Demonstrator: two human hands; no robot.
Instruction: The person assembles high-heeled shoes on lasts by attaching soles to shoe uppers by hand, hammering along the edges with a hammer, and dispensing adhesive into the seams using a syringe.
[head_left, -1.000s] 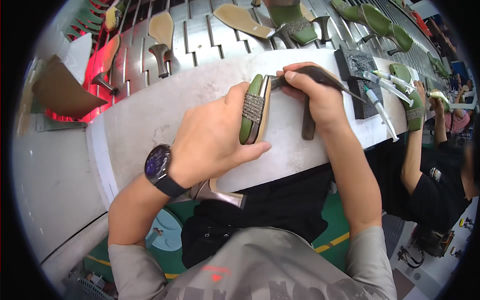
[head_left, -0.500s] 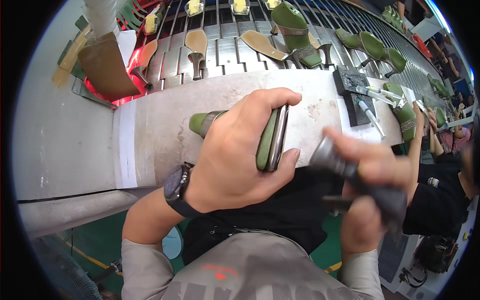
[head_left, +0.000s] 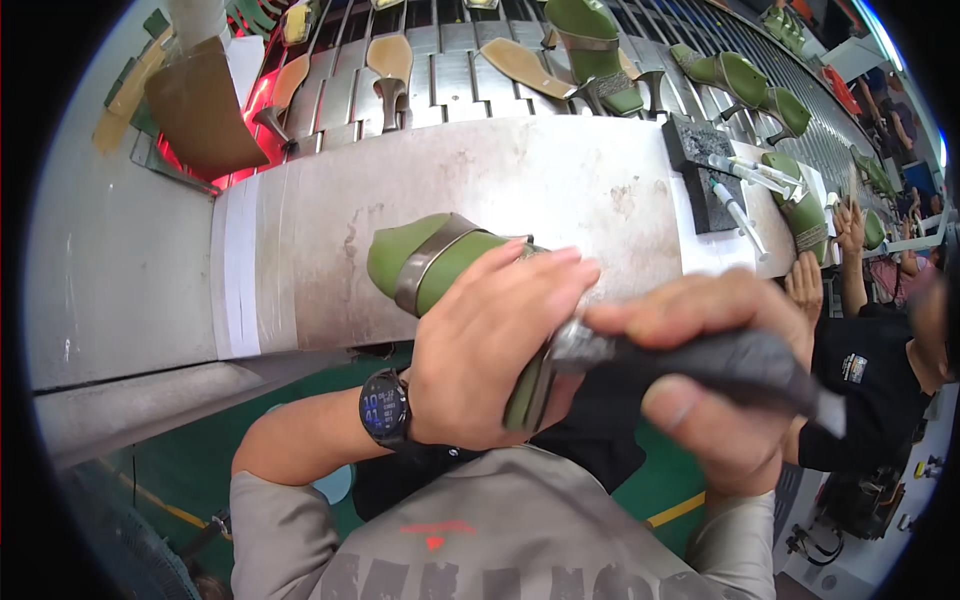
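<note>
A green sandal point(head_left: 393, 265) with a metallic brown strap lies across the near side of the work table, turned on its side. My left hand point(head_left: 490, 350) is wrapped round its middle and covers much of it; its sole edge shows beyond the fingers. In my right hand point(head_left: 720, 400) is a hand tool point(head_left: 700, 365) with a dark wrapped handle, a rounded silvery head and a flat metal tip at the other end. The silvery head is at the sandal's edge, close to my left fingers; blur hides whether it touches.
Behind the pale work table point(head_left: 330, 190) runs a slatted metal conveyor point(head_left: 450, 95) bearing soles with heels and green sandals. Syringes point(head_left: 738, 215) rest by a black block point(head_left: 695, 150) at the right. A co-worker's hands point(head_left: 805, 285) are near another green sandal point(head_left: 800, 200).
My left hand and the sandal have come nearer to me and turned, showing more of the sandal. The tool in my right hand has swung left, its head now at the sandal.
</note>
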